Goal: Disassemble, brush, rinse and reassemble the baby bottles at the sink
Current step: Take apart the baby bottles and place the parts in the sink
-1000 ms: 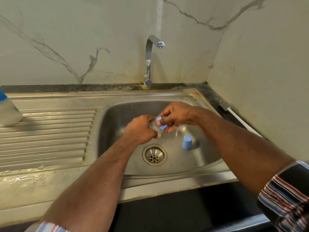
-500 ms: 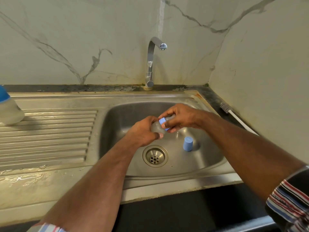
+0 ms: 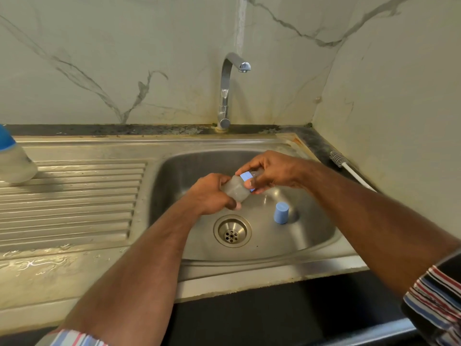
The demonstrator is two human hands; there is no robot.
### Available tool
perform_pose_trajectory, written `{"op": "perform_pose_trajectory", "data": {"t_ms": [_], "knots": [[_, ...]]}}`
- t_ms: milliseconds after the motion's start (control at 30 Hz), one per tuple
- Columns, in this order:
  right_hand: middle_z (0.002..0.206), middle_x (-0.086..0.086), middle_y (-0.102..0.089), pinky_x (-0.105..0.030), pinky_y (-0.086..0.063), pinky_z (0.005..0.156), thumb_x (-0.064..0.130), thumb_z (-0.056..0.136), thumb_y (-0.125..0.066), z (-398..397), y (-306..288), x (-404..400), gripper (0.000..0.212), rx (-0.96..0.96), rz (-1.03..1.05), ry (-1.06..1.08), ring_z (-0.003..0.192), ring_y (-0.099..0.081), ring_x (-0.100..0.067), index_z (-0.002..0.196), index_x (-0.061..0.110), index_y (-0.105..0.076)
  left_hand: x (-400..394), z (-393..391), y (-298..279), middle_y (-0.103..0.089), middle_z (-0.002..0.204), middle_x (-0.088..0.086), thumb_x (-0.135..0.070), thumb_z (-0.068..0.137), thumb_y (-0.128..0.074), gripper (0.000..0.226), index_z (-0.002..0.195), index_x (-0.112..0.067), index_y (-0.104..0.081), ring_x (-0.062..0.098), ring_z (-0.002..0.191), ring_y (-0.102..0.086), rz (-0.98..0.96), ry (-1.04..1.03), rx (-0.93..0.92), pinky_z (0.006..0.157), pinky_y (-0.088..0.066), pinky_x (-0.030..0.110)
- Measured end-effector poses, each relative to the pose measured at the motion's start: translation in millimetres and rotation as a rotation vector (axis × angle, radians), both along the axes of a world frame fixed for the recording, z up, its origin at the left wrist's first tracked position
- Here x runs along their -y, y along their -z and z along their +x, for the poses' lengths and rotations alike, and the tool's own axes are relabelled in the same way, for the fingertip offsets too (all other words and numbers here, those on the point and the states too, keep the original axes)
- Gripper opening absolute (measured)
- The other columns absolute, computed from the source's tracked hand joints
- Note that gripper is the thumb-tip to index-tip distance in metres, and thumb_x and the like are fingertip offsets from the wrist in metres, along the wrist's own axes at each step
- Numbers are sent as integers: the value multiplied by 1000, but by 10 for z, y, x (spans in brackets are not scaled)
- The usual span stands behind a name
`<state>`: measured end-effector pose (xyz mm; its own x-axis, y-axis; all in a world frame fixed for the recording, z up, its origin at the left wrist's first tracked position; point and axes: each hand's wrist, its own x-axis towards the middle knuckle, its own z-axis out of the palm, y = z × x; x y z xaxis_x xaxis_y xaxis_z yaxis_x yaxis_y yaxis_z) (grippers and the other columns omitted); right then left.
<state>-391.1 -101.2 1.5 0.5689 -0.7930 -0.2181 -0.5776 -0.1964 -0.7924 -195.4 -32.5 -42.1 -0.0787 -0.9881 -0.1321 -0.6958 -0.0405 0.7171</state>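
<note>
Blue collar being unscrewed from a baby bottle (image 3: 235, 189) over the sink (image 3: 321, 236).
Left hand (image 3: 212, 193) grasps the clear bottle body; right hand (image 3: 270, 171) grasps the blue collar (image 3: 247, 176) at its neck. Compared with a second ago, the right hand has turned on the collar and the bottle points further right, so disassembly is judged under way. Blue cap (image 3: 281, 213) stands in the basin, right of the drain (image 3: 232, 231). Brush (image 3: 349, 171) lies far right; second bottle (image 3: 13, 159) waits far left.
</note>
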Motion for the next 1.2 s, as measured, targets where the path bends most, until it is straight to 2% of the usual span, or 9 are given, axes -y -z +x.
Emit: {"op": "perform_pose_trajectory", "data": {"t_ms": [67,167,267,333,433,500,700,1067,1200], "knots": [[115,6,-72,-32,-54,93,-8,72,-78,6,4,-30,43,-45,-153,-54,105,-67,-10,103,22,-78,-19,30,27,-75,98,-2,-29,70,-90,45,111,-25,-72,17,93,-69,46,20,-114,88,-55,37],[125,5,-68,-25,-55,85,-14,75,-73,-14,-87,-52,50,70,-20,-26,105,-67,-6,112,19,-75,-13,37,50,-74,103,-4,-29,66,-90,58,119,-25,-69,15,96,-69,0,1,-126,95,-55,41],[120,-6,-70,-35,-62,74,36,78,-82,-5,-131,-34,46,40,142,91,83,-70,-17,119,22,-69,4,24,63,-72,108,-5,-29,61,-90,73,129,-26,-64,16,99,-68,-34,-21,-106,96,-55,44],[105,-15,-72,-36,-61,68,52,82,-73,11,-107,-18,51,-98,162,118,73,-70,-24,114,13,-68,22,23,81,-71,108,-5,-28,63,-91,74,131,-26,-62,17,99,-68,-35,-22,-77,95,-55,43],[97,-16,-71,-33,-61,69,14,88,-76,10,-54,-7,24,-10,119,92,73,-71,-21,111,11,-69,35,6,108,-70,108,-5,-26,67,-91,70,131,-26,-62,17,99,-66,-34,-20,-54,95,-55,42],[105,-15,-67,-28,-59,69,-8,80,-72,-11,-50,-5,36,46,52,63,76,-68,-18,108,14,-72,49,-1,117,-69,110,-4,-25,70,-90,69,133,-27,-60,17,100,-65,-34,-25,-61,95,-54,41],[94,-9,-73,-36,-61,74,34,87,-77,48,1,-4,37,-11,177,147,78,-72,-24,118,18,-65,59,-9,145,-67,117,-2,-26,72,-90,73,137,-23,-57,19,105,-63,-43,-19,-24,96,-52,38],[115,-8,-66,-30,-59,81,-12,75,-77,-71,129,69,41,156,78,138,98,-70,-19,105,15,-76,80,-21,156,-66,113,-4,-28,74,-88,68,134,-26,-57,17,103,-62,-11,-57,-32,94,-51,38],[108,-10,-71,-27,-58,77,-19,75,-69,-54,189,126,41,198,128,166,88,-71,-16,99,13,-77,81,-24,152,-66,115,-3,-30,75,-87,66,133,-25,-58,18,104,-61,6,-66,-27,91,-50,35]]}}
